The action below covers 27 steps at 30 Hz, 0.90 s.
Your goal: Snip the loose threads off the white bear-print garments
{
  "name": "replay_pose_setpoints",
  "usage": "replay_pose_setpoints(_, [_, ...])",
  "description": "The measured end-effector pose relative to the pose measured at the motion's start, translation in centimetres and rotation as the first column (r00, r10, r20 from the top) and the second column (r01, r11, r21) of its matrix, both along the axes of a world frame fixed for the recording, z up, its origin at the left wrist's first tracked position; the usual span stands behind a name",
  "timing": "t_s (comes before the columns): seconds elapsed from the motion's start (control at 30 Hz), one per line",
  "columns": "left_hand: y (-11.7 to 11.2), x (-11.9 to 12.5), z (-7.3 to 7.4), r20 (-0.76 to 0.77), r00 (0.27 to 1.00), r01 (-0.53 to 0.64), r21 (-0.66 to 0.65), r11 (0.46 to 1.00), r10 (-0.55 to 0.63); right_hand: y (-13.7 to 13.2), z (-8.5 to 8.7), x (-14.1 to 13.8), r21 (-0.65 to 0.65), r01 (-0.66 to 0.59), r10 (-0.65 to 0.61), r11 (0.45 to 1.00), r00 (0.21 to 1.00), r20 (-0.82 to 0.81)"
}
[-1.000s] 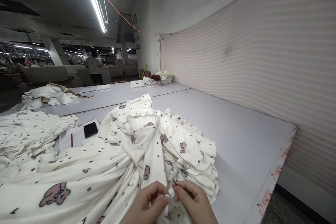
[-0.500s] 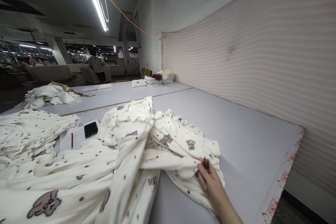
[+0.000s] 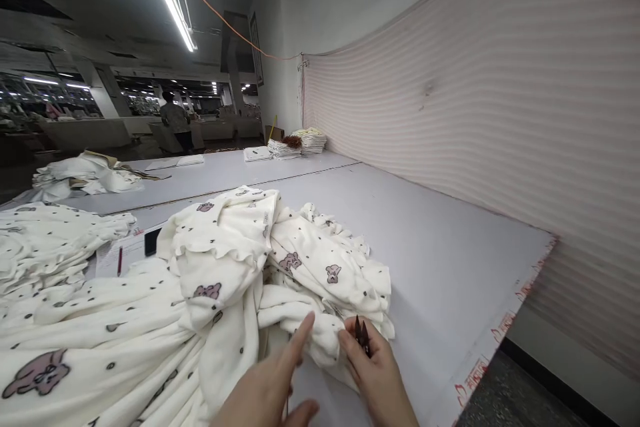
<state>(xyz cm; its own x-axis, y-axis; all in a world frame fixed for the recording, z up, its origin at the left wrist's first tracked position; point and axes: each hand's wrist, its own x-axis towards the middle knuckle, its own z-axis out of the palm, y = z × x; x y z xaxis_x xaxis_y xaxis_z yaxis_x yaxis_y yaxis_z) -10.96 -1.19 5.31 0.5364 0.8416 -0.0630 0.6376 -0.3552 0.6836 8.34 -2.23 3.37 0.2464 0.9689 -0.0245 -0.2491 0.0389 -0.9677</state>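
Note:
A white fleece garment printed with bears and small dots lies heaped across the table in front of me. My right hand pinches a fold of it near the right end between thumb and finger. Tucked in the same hand is a pair of dark thread snips, its two pointed blades sticking up, slightly apart. My left hand hovers at the lower middle, index finger stretched out and thumb apart, next to the cloth. Nothing shows between its fingers.
More matching fabric is piled at the left, beside a paper sheet with a red pen and a phone. Stacked white pieces stand at the back. A striped pink cloth hangs along the right. One person stands far off.
My left hand has come into view from below. The upper part of the garment has flopped over to the left, covering part of the phone. My right hand still pinches the cloth.

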Motion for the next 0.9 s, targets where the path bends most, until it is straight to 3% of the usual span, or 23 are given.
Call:
replay_pose_setpoints(0.07, [1.4, 2.4, 0.3, -0.009, 1.0, -0.029, 0.064, 0.998, 0.03, 0.0, 0.2, -0.8, -0.031, 0.014, -0.018, 0.999, 0.994, -0.112])
replay_pose_setpoints(0.17, [2.9, 4.4, -0.4, 0.218, 0.971, -0.11, 0.048, 0.993, 0.097, 0.5, 0.6, -1.2, -0.016, 0.063, -0.065, 0.998, 0.988, -0.14])
replay_pose_setpoints(0.23, [3.5, 4.7, -0.9, 0.399, 0.899, -0.138, -0.126, 0.982, 0.178, 0.7, 0.8, -0.8, 0.047, 0.1, -0.098, 0.994, 0.994, -0.037])
replay_pose_setpoints(0.3, [3.8, 4.4, -0.8, 0.524, 0.791, -0.134, -0.355, 0.925, 0.316, 0.5, 0.5, -0.1, 0.09, 0.159, -0.166, 0.983, 0.983, 0.083])
replay_pose_setpoints(0.4, [3.9, 3.8, 0.3, 0.577, 0.646, -0.132, -0.562, 0.817, 0.501, -0.4, -0.9, 0.8, 0.136, 0.211, -0.241, 0.968, 0.932, 0.271])
replay_pose_setpoints(0.47, [3.8, 3.6, 1.2, 0.558, 0.62, -0.144, -0.61, 0.779, 0.552, -1.2, -1.9, 0.6, 0.244, 0.176, -0.259, 0.954, 0.892, 0.369])
replay_pose_setpoints(0.57, [3.9, 3.6, 2.2, 0.546, 0.64, -0.146, -0.605, 0.783, 0.541, -1.5, -2.7, -0.6, 0.382, 0.036, -0.22, 0.923, 0.865, 0.451])
replay_pose_setpoints(0.7, [4.2, 3.9, 2.5, 0.543, 0.687, -0.137, -0.556, 0.819, 0.484, -0.6, -2.9, -2.5, 0.353, -0.035, -0.162, 0.935, 0.843, 0.513])
replay_pose_setpoints(0.83, [3.3, 3.7, 1.6, 0.582, 0.67, -0.194, -0.462, 0.866, 0.461, 0.1, -3.0, -3.1, 0.185, 0.04, -0.098, 0.982, 0.944, 0.315])
replay_pose_setpoints(0.9, [2.3, 3.5, 0.6, 0.587, 0.738, -0.215, -0.263, 0.94, 0.333, 0.1, -2.9, -3.1, 0.117, 0.069, -0.091, 0.991, 0.976, 0.196])
